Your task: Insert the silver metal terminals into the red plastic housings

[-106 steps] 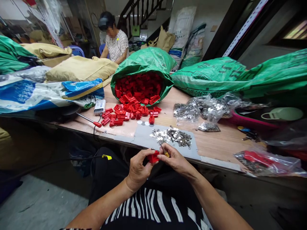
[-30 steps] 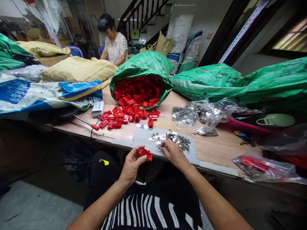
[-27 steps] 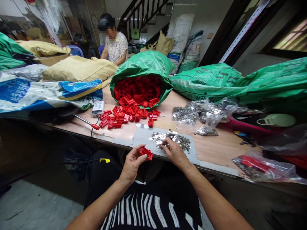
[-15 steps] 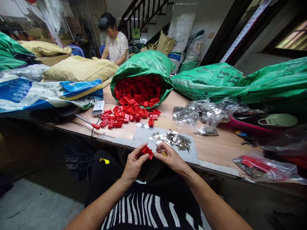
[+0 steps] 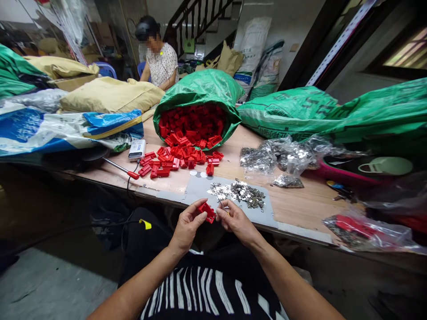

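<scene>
Hands (image 5: 209, 224) around glossy, boxy red plastic piece (image 5: 207, 212)

Dark-railed staircase (image 5: 200, 22); pale wall (image 5: 292, 26); grey floor (image 5: 60, 284); barred window (image 5: 408, 51).

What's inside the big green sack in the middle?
Lots of red plastic pieces fill the open mouth of the green sack, and some spill onto the table. Its deeper inside is hidden by those pieces and the sack itself.
</scene>
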